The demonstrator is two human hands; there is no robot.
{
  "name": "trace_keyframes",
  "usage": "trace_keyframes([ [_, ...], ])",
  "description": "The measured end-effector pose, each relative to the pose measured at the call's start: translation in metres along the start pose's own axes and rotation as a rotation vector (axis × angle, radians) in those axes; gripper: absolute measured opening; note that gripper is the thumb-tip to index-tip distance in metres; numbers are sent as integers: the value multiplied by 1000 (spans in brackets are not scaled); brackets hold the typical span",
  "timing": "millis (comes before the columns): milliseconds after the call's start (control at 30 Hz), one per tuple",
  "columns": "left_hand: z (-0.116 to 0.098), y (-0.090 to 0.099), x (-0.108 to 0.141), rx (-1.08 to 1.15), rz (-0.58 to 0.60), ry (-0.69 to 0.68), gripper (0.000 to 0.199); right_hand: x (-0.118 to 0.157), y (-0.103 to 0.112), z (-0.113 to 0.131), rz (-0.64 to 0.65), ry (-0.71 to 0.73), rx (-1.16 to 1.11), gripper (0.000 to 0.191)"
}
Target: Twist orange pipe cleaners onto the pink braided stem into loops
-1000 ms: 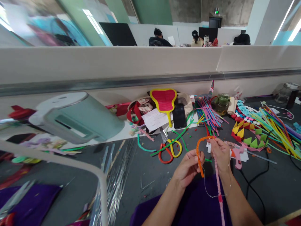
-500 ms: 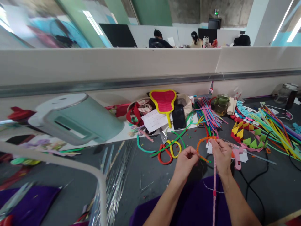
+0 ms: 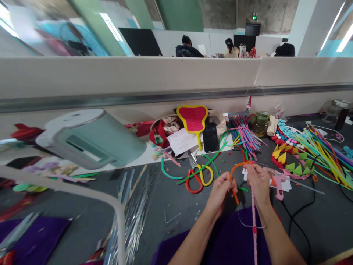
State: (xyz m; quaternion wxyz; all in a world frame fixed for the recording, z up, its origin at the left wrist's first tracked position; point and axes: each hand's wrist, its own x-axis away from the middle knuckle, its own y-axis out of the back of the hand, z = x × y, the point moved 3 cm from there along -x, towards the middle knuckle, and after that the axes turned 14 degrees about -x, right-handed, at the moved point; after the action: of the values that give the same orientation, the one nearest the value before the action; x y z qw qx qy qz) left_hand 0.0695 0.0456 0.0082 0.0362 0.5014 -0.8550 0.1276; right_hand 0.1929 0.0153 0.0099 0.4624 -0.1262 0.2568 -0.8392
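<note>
Pinched on an orange pipe cleaner (image 3: 236, 166) is my left hand (image 3: 223, 187); the strip arches up from its fingers toward the other hand, and its loose end hangs below them. My right hand (image 3: 258, 180) is closed around the top of a long pink twisted strand (image 3: 254, 213), where the orange piece meets it. The strand hangs down past the bottom edge of the view and has a darker pink band partway. A thin wire (image 3: 244, 223) loops beside the strand. Behind the right wrist lies a pink glue gun (image 3: 279, 186).
Red-and-yellow scissors (image 3: 194, 180) and green pipe cleaners lie left of my hands. Farther back are a phone (image 3: 210, 137), a red-yellow paddle (image 3: 192, 119), pipe cleaner bundles (image 3: 246, 134) and a jar (image 3: 260, 122). A grey-green bin (image 3: 110, 143) stands left. People sit beyond the partition (image 3: 154, 75).
My left hand has moved slightly right and closed on the orange pipe cleaner, whose free end now points downward. My right hand has barely moved.
</note>
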Motion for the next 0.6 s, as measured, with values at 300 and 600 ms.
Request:
trace_keyframes([
  [300,-6,1,2,2,62,4,22,-5,5,-10,-41,-89,-131,33],
  [600,-1,11,3,204,213,93,32,-5,2,-5,-44,-115,-230,31],
])
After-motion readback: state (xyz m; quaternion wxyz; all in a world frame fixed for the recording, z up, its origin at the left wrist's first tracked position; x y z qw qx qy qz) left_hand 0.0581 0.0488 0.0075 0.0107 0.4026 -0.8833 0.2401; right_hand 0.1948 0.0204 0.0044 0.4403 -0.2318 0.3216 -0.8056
